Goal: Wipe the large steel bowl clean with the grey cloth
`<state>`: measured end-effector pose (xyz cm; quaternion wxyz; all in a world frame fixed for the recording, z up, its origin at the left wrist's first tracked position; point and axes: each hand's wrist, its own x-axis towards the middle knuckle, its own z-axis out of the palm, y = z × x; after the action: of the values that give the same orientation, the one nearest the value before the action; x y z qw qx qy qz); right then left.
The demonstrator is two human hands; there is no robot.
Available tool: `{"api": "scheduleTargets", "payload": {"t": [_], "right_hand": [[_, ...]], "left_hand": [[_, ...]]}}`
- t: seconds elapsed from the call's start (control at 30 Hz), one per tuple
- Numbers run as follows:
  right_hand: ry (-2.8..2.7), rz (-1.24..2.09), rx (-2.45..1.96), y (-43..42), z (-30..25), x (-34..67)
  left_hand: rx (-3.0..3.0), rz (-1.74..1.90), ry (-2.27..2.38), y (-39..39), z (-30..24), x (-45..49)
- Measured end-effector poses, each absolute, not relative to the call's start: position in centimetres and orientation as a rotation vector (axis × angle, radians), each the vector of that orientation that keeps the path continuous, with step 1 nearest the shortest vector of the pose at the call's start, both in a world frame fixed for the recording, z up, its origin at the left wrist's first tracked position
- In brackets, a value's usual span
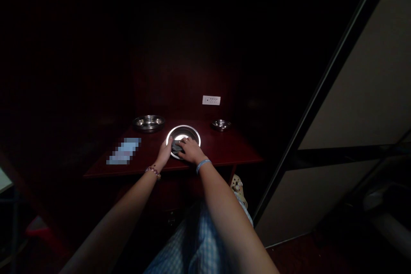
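A round stainless steel bowl (183, 131) with a bright rim is tilted toward me at the front of the dark red desk. My left hand (165, 152) grips its left rim, thumb at the edge. Inside the bowl, my right hand (192, 150) presses a dark grey cloth (176, 147) against the metal, fingers bent over it. Part of the cloth is hidden beneath those fingers.
Another steel bowl (149, 130) stands at the desk's back left, and a smaller bowl (221, 126) at the back right. A pixelated flat item (124, 151) lies on the desk (233, 147) at left. A white socket (211, 100) is on the back wall.
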<state>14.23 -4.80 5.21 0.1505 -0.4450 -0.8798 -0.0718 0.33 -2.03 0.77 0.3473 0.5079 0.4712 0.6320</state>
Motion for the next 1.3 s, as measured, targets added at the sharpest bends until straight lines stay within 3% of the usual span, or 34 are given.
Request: {"api": "scheduleTargets", "payload": {"t": [0.3, 0.73, 1.3], "right_hand": [[-2.517, -0.120, -1.319, -4.8, 5.6, 15.3], [-2.492, -0.396, -1.274, -4.8, 6.5, 15.8], [-1.970, -0.233, -1.489, -5.6, 7.3, 16.1]], "left_hand": [[1.371, 1.629, 1.208, -2.1, 0.7, 0.2], [1.387, 1.607, 1.138, -2.2, 0.7, 0.4], [1.393, 1.622, 1.083, -1.4, 0.1, 0.2]]}}
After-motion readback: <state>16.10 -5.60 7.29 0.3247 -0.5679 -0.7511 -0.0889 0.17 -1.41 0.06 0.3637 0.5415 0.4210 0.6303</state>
